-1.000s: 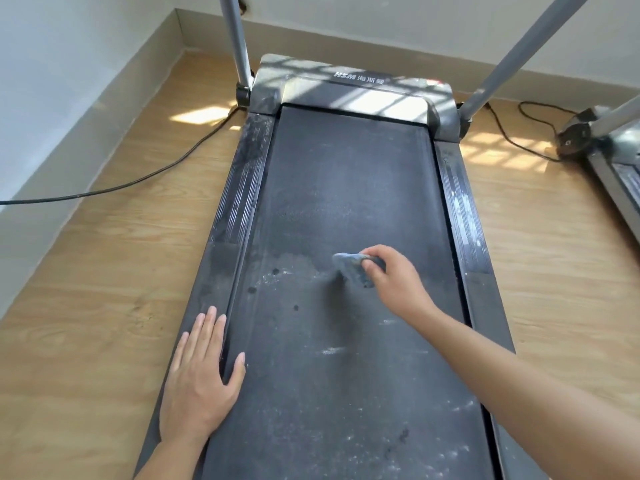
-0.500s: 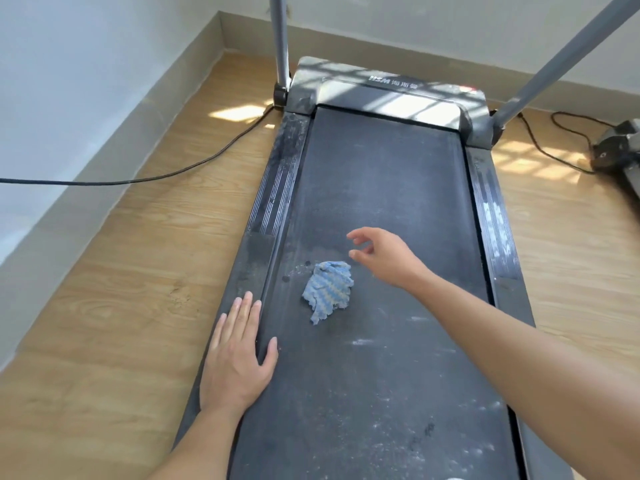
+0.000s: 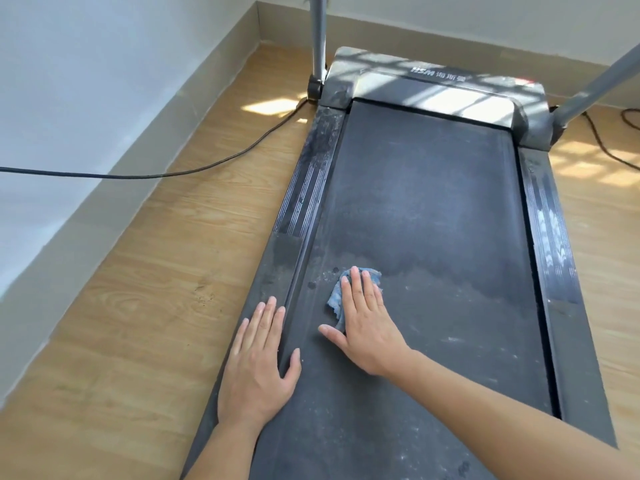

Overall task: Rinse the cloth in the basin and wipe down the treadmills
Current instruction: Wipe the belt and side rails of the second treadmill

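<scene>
A dusty black treadmill (image 3: 426, 188) runs down the middle of the view, its belt darker and damp-looking above a pale dusty band. A small blue cloth (image 3: 335, 301) lies on the left part of the belt. My right hand (image 3: 363, 323) presses flat on the cloth with straight fingers and covers most of it. My left hand (image 3: 258, 368) rests flat with spread fingers across the left side rail and the belt's edge, a little nearer to me than the cloth.
A black power cable (image 3: 194, 171) crosses the wooden floor (image 3: 131, 323) on the left, beside the grey skirting of the wall. Two grey upright posts (image 3: 318, 39) rise at the treadmill's head. More cable lies on the floor at the far right.
My right hand let go of the cloth, left it lying on the belt, then came down flat on top of it. My left hand stayed on the side rail.
</scene>
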Demonstrator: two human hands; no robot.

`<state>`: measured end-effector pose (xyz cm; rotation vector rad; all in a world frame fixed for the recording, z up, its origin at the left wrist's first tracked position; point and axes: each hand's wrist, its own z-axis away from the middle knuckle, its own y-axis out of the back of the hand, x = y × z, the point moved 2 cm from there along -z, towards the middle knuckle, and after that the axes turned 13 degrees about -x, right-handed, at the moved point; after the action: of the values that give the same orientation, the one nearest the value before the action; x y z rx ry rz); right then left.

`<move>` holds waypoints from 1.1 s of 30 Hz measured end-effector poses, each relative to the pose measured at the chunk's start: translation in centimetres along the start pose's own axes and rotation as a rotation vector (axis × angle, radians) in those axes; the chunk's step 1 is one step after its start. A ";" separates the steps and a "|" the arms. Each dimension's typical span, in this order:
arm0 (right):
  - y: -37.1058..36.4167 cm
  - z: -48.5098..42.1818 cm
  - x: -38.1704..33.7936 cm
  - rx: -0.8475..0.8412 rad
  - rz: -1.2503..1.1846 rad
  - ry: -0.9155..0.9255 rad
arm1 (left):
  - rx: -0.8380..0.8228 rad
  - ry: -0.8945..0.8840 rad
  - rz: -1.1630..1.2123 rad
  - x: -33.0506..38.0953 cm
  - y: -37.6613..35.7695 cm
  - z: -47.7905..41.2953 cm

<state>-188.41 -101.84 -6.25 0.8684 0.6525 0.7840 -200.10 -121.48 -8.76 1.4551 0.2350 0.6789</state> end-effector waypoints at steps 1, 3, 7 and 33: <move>0.3 -1.0 0.1 0.009 0.030 -0.003 | 0.002 0.000 -0.002 0.0 0.0 -0.1; 1.8 -4.0 0.4 0.004 0.035 -0.006 | -0.002 0.007 -0.006 0.0 -0.2 -0.3; 5.5 -10.0 0.2 0.008 0.029 0.003 | -0.009 0.006 -0.006 0.0 -0.2 -0.2; 3.0 -6.2 -2.5 -0.013 0.127 0.193 | -0.086 0.037 -0.168 0.0 -0.3 -0.3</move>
<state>-195.57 -100.11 -6.33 0.8342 0.7665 0.9944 -200.18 -121.20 -9.12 1.3252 0.3494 0.5727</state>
